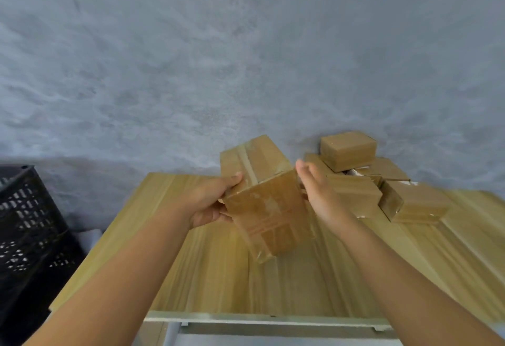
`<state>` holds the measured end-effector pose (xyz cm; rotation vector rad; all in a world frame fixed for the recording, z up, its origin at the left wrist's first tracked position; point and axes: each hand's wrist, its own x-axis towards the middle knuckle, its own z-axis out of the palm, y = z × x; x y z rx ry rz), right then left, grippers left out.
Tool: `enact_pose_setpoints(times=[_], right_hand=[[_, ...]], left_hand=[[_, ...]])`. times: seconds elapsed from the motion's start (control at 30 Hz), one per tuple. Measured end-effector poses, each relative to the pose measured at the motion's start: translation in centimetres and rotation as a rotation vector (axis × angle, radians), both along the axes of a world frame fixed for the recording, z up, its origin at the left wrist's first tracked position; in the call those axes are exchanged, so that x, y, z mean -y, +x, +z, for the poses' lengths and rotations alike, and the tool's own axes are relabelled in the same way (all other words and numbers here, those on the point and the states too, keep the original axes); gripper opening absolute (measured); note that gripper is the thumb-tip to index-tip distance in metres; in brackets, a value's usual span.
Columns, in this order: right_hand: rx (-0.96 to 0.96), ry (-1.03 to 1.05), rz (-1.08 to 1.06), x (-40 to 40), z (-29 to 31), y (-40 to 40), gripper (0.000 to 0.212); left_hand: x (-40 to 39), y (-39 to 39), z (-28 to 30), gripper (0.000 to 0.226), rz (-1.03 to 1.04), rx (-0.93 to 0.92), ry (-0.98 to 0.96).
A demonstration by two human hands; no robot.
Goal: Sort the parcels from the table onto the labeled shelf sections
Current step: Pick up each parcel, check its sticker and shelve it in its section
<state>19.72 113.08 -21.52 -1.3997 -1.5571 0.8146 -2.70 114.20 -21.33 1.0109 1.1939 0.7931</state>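
A taped brown cardboard parcel (pixel 263 203) is held tilted above the wooden table (pixel 218 277). My left hand (pixel 216 201) grips its left side, thumb on the top edge and fingers underneath. My right hand (pixel 319 190) rests on the parcel's right side with the fingers fairly straight. Behind my right hand lies a pile of several cardboard parcels (pixel 382 192) on the table's far right, with a small box (pixel 348 150) on top of the pile. No shelf is in view.
A black perforated plastic crate (pixel 27 231) stands on the floor left of the table. A grey wall (pixel 246 58) fills the background. The table's white front edge (pixel 246 318) runs close to me.
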Motion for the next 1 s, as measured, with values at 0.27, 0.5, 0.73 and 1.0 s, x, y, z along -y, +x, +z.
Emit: enact_pose_setpoints(times=[0.27, 0.5, 0.73, 1.0], right_hand=[[0.196, -0.013, 0.213, 0.8, -1.5, 0.4, 0.050], [0.387, 0.114, 0.354, 1.5, -3.2, -0.8, 0.046], [0.566, -0.041, 0.123, 0.4, -4.3, 3.2, 0.064], [0.239, -0.151, 0.022, 0.9, -5.1, 4.1, 0.070]], left_hand=[[1.0, 1.3, -2.2, 0.039, 0.131, -0.197, 0.085], [1.6, 1.1, -0.8, 0.109, -0.095, -0.390, -0.035], [2.9, 0.5, -3.3, 0.031, -0.059, -0.216, -0.016], [2.6, 2.5, -3.9, 0.053, -0.117, -0.382, 0.014]])
